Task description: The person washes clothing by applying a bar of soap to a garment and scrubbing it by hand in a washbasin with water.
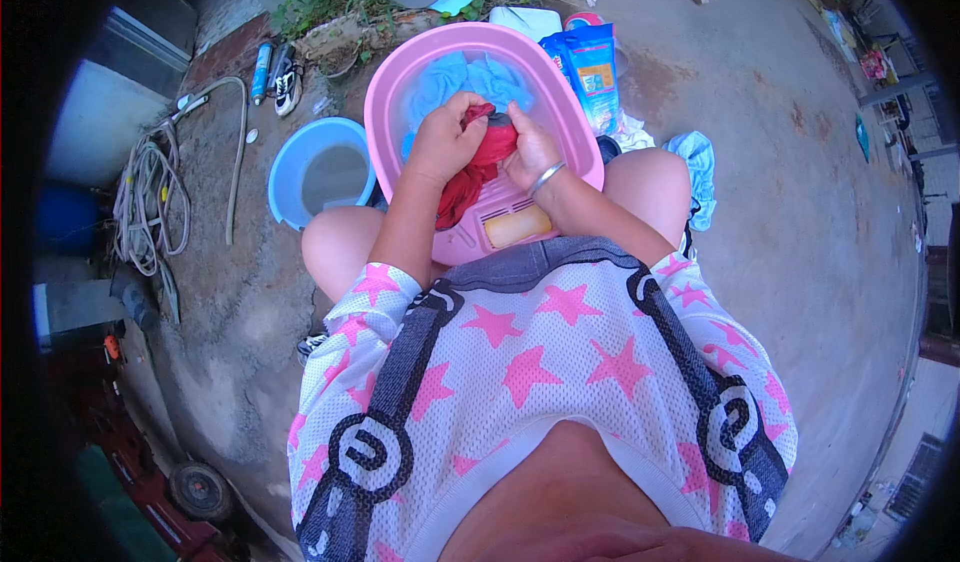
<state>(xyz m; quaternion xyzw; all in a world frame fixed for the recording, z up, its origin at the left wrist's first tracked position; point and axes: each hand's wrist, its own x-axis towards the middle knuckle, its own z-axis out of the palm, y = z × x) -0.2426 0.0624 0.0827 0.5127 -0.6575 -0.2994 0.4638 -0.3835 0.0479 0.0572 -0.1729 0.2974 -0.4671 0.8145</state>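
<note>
Both hands hold a wet red cloth (pixel 496 144) with a dark grey patch, above a pink plastic washtub (pixel 384 112) between the knees. My left hand (pixel 448 136) pinches its upper edge on the left side. On the right, my right hand (pixel 534 146), with a silver bangle at the wrist, grips the other side. The cloth's lower part hangs onto the tub's ribbed washboard (pixel 491 196). A yellowish bar of soap (pixel 517 226) lies on the washboard's near end. Light blue cloth (pixel 442 78) soaks in cloudy water at the tub's far end.
A blue basin (pixel 281 168) with water stands left of the tub. Farther left lie a coiled hose (pixel 176 209), a spray can (pixel 262 73) and a sneaker (pixel 286 89). A blue detergent bag (pixel 598 74) stands right of the tub; light blue cloth (pixel 694 168) lies beside the right knee.
</note>
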